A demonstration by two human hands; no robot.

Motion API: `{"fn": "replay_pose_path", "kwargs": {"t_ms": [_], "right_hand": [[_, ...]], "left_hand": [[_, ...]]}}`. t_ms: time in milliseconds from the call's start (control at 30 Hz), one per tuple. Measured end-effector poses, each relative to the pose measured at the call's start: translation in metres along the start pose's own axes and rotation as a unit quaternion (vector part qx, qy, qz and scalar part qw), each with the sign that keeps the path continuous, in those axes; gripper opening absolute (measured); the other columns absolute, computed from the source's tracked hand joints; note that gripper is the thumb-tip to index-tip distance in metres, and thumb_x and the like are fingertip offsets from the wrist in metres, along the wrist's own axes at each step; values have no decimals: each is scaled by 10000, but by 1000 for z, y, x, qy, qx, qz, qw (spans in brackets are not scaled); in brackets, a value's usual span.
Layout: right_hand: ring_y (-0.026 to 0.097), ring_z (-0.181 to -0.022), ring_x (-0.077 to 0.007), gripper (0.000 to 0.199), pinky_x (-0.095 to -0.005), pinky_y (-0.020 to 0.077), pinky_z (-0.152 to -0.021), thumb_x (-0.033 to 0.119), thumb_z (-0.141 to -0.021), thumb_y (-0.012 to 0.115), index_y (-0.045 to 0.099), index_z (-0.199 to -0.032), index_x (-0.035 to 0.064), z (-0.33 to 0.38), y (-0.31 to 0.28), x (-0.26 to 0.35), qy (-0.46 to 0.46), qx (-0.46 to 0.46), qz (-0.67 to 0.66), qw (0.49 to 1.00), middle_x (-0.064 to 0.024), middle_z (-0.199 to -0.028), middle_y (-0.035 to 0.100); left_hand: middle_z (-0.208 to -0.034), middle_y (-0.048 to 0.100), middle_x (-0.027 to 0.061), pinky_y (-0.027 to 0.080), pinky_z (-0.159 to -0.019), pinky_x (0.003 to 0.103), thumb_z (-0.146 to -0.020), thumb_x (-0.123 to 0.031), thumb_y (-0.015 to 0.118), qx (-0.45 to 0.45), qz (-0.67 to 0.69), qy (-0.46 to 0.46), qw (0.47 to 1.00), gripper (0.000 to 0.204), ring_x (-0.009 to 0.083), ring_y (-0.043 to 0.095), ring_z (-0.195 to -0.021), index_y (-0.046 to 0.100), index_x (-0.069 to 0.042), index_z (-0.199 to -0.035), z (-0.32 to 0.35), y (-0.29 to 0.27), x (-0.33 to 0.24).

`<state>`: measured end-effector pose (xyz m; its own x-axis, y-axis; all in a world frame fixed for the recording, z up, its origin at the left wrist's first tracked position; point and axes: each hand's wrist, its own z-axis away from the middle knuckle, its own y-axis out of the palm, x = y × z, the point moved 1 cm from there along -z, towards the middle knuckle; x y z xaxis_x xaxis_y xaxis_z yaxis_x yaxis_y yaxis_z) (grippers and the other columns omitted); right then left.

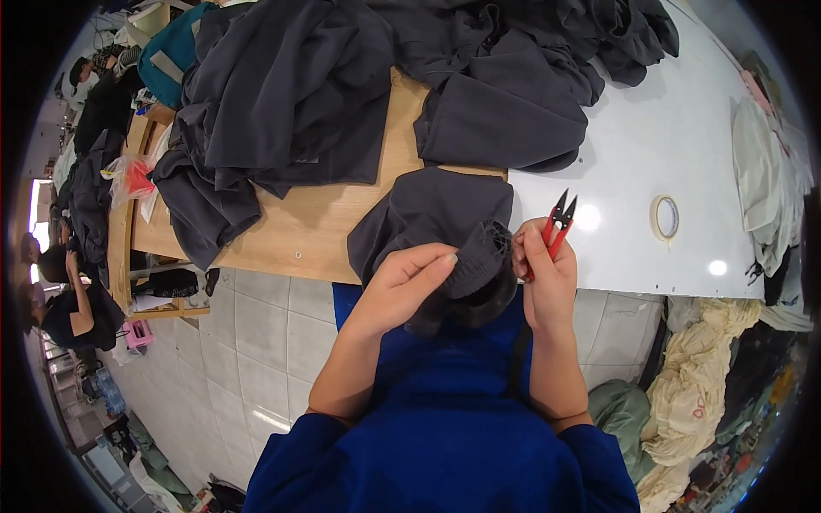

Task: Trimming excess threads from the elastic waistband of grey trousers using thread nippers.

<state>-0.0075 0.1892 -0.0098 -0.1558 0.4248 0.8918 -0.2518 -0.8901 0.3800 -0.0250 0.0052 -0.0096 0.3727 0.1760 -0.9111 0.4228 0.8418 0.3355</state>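
Left hand pinches the dark garment, right hand beside it gripping red snips over the bench.

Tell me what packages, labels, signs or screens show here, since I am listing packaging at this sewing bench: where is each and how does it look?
Plastic bag: far left, on the wooden table's edge beside the dark cloth; crumpled, clear with red and yellow.
Tape roll: flat on the white table, right of the red snips in the right hand; round, pale.
No labels, signs or screens can be made out.
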Motion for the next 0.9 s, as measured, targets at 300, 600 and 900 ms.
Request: {"fn": "replay_pose_path", "kwargs": {"t_ms": [300,600,900], "right_hand": [[496,-621,-50,176,-174,402,-526,176,-953,455,539,-1008,32,10,8,2,-16,35,-30,999,-39,-802,566],[529,-726,-96,79,-190,410,-702,11,-829,613,626,-885,-42,13,17,1,-142,28,172,974,-42,-827,568],[507,-529,-74,162,-198,433,-464,125,-920,525,579,-886,-24,16,2,6,-55,-2,-29,998,-77,-728,598]], "left_hand": [[-849,615,40,434,-700,208,-828,-55,631,-14,-127,64,990,177,74,545,-791,603,24,-985,-5,13,-3],[-973,595,111,404,-839,328,-781,-105,660,-51,-313,196,928,161,250,549,-908,590,-14,-894,-2,20,-3],[-1080,611,116,406,-881,330,-782,-76,633,32,-236,199,950,124,245,558,-998,584,-2,-868,-10,14,-4]]}}
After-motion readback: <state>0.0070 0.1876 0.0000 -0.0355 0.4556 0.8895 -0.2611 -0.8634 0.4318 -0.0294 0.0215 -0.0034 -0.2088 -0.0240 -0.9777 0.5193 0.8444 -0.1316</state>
